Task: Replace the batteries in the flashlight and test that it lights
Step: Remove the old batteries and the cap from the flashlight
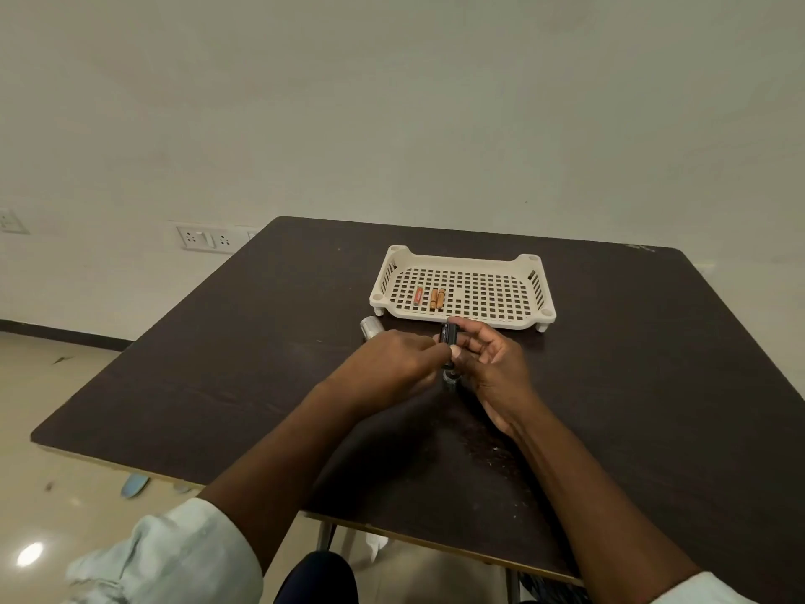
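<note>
My right hand holds a small black battery holder upright by its sides, just in front of the tray. My left hand pinches at the holder's lower end with its fingertips. Below the hands a dark round flashlight part stands on the table, mostly hidden. A silver cylindrical flashlight piece lies on the table left of the hands. Three batteries lie in the cream perforated tray: one red and two orange.
The tray stands at the table's far middle, just beyond my hands. The table's near edge runs under my forearms. Wall sockets are at the left beyond the table. The floor lies to the left.
</note>
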